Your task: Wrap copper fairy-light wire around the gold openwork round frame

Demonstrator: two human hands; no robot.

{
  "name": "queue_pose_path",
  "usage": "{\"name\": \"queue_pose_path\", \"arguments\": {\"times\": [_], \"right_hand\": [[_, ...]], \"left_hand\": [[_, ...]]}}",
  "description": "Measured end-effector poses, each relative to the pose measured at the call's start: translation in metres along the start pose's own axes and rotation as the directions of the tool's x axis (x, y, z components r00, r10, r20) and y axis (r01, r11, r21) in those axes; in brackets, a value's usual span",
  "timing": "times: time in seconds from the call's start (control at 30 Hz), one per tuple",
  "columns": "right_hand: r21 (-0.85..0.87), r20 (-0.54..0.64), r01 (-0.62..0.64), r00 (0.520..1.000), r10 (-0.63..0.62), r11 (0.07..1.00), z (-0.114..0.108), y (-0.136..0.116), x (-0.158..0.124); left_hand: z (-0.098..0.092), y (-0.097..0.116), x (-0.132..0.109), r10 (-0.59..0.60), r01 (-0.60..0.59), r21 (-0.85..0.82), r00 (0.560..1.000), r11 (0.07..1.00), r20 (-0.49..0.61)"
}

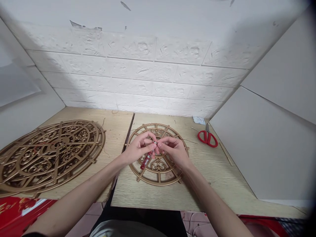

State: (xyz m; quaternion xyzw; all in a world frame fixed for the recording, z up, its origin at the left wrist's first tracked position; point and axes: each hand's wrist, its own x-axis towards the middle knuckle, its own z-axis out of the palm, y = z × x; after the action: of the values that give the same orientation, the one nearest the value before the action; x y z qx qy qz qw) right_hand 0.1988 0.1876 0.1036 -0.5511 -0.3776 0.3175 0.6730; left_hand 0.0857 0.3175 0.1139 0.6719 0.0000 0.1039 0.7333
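My left hand (142,147) is closed, with its fingers round a slim red, shiny stick-like thing (145,161) that slants down toward me. A small silvery bit (155,143) shows between the two hands at the fingertips. My right hand (174,149) is pinched closed right against it; what it holds is too small to make out. Both hands are over the middle of a round gold openwork panel (158,184) with scroll ornaments, which lies flat on the table. A thin dark wire (191,142) sticks out to the right past my right hand.
Several similar gold panels (59,177) are stacked at the left, with loose thin wires on top. Red-handled scissors (207,138) lie at the right, near a crumpled pale wrapper (198,120). White walls close off the wooden table (209,191) at the back and sides.
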Motion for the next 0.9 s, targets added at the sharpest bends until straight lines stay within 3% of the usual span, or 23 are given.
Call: {"name": "queue_pose_path", "arguments": {"times": [0.07,0.17,0.27,0.33,0.4,0.5,0.67,0.77,0.9], "right_hand": [[-0.126,-0.084,0.04,0.995,-0.051,0.991,-0.004,-0.003,0.001],[-0.346,-0.205,0.11,0.96,-0.19,0.932,-0.02,-0.009,0.001],[-0.491,-0.24,0.112,0.936,-0.257,0.864,-0.042,-0.017,0.0],[-0.602,-0.198,0.062,0.954,-0.224,0.796,-0.056,-0.02,-0.002],[-0.741,-0.098,0.033,0.983,-0.157,0.671,-0.063,-0.02,-0.002],[-0.859,0.048,0.088,0.995,-0.091,0.504,-0.063,-0.013,-0.001],[-0.923,0.135,0.183,0.978,-0.16,0.339,-0.051,0.005,0.003],[-0.924,0.133,0.191,0.973,-0.191,0.331,-0.049,0.006,0.004],[-0.855,0.087,0.156,0.983,-0.159,0.495,-0.049,-0.002,0.004]], "left_hand": [[-0.002,0.001,0.002,0.038,-0.039,-0.005,0.992,0.999,-0.118],[-0.009,0.004,0.004,0.044,-0.056,-0.03,0.947,0.998,-0.32],[-0.019,0.006,0.005,0.036,-0.074,-0.074,0.903,0.994,-0.428],[-0.023,0.006,0.006,0.03,-0.093,-0.117,0.887,0.989,-0.46],[-0.026,0.005,0.007,0.01,-0.104,-0.168,0.876,0.98,-0.482],[-0.026,0.004,0.008,-0.024,-0.104,-0.222,0.861,0.969,-0.508],[-0.025,0.007,0.008,-0.053,-0.095,-0.26,0.86,0.961,-0.507],[-0.025,0.008,0.008,-0.063,-0.094,-0.278,0.86,0.956,-0.506],[-0.028,0.007,0.008,-0.064,-0.115,-0.307,0.854,0.945,-0.516]]}}
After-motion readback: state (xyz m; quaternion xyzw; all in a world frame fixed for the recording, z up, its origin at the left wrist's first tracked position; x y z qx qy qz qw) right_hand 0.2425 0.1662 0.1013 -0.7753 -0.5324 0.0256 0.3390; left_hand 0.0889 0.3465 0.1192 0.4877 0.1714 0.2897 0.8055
